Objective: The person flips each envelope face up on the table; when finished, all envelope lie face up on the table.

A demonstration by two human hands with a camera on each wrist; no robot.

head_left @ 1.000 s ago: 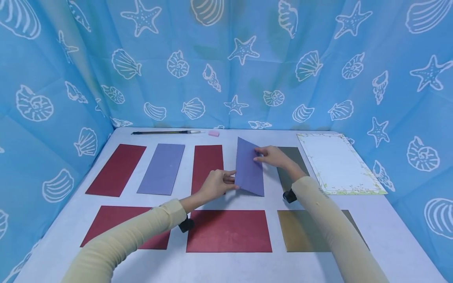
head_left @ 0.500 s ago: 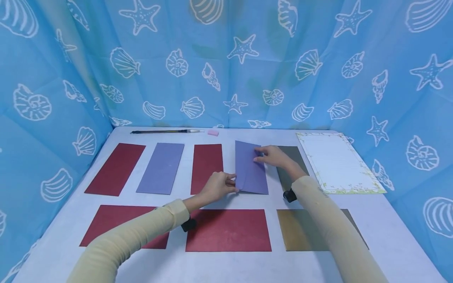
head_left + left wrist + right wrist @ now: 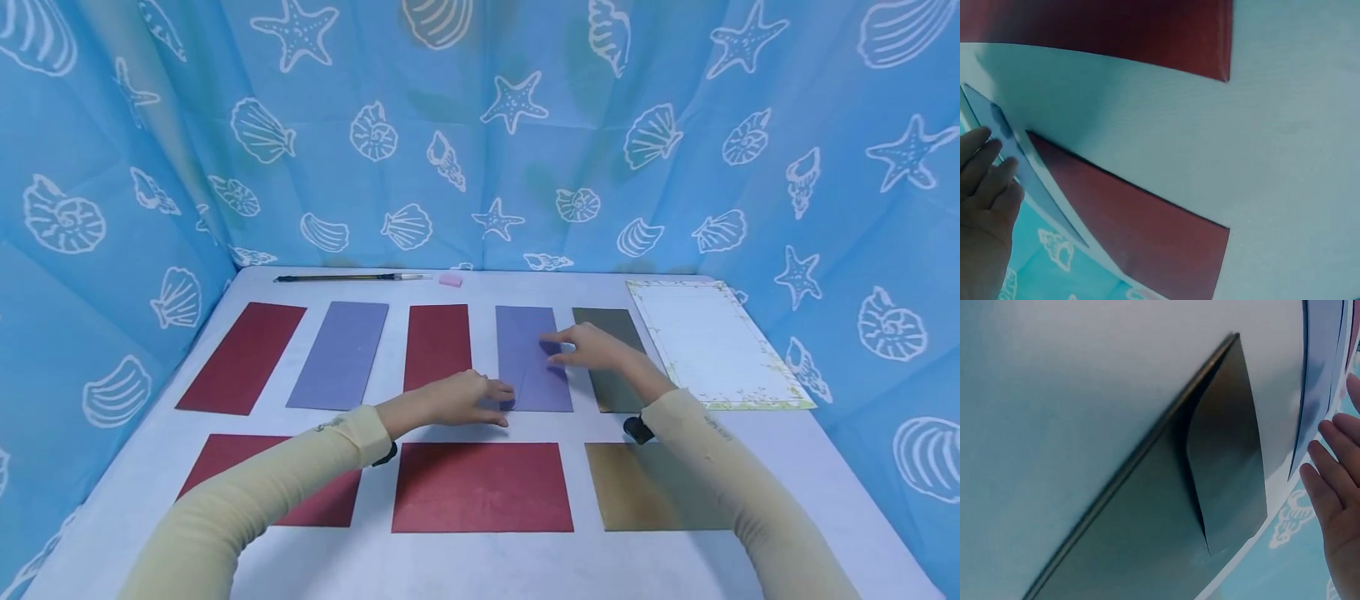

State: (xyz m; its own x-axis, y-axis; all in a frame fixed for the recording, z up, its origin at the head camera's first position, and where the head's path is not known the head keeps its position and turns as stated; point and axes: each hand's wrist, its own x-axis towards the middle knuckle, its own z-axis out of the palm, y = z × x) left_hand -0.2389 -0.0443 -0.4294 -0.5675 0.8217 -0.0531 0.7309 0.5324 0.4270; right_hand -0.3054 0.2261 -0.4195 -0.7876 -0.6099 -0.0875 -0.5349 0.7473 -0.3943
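Eight flat envelopes lie in two rows on the white-covered bench [image 3: 420, 567], before a blue curtain [image 3: 480, 158] printed with white shells and starfish. At far left in the back row is a dark red envelope [image 3: 242, 358]; nearer the person, a wide red envelope [image 3: 332, 504] is partly hidden by the left sleeve [image 3: 300, 483]. A brush [image 3: 337, 277] lies along the far edge, behind a lilac envelope [image 3: 337, 357]. Next come an upright-set red envelope [image 3: 438, 346] and, beyond it, a pink eraser [image 3: 451, 280]. The left hand [image 3: 465, 398] reaches to the near left corner of the central purple envelope [image 3: 528, 354], fingers extended and gripping nothing; a broad red envelope [image 3: 483, 490] lies below. The right hand [image 3: 588, 346] is over that purple envelope's right edge, fingers straight, also gripping nothing. Whether either hand touches it, I cannot tell. Further right are a grey-green envelope [image 3: 611, 375], a brownish olive envelope [image 3: 637, 492] nearer the person, partly under the right sleeve [image 3: 742, 475], and a white floral-bordered sheet [image 3: 720, 342].
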